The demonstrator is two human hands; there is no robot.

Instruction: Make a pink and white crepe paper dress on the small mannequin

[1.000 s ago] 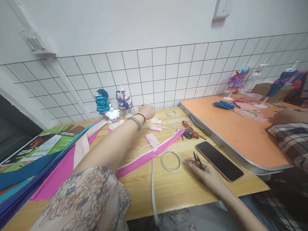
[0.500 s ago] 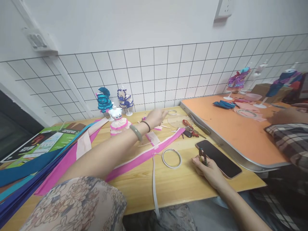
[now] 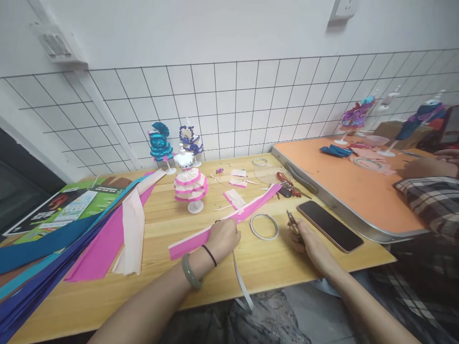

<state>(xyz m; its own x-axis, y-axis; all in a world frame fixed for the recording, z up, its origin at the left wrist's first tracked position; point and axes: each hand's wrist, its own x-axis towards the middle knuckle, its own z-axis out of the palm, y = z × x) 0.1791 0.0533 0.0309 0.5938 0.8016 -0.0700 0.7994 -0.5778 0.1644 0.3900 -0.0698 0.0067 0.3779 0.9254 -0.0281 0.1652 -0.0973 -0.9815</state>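
Note:
My left hand [image 3: 224, 236] is curled over a long pink crepe strip [image 3: 190, 242] with a white edge. Its fingertips are hidden, so what they pinch cannot be made out. From beneath that hand a thin white tape [image 3: 241, 274] runs down over the table's front edge. In my right hand [image 3: 310, 241] are small thread snips [image 3: 292, 220], points upward. Between the hands lies a roll of tape [image 3: 264, 227]. Behind, a small white dress form [image 3: 191, 184] wears a tiered cream skirt with pink edging.
A black phone [image 3: 330, 225] lies right of my right hand. Keys [image 3: 286, 191] and paper scraps [image 3: 234, 198] are farther back. Two dressed forms, one teal [image 3: 159, 143], stand by the wall grid. Crepe strips [image 3: 95, 248] cover the left side. A person's plaid sleeve [image 3: 426, 200] rests at the orange table [image 3: 358, 191].
My left hand has come back from the far side of the table to the pink strip, uncovering the cream-and-pink dress. My right hand still has the snips, their angle slightly changed.

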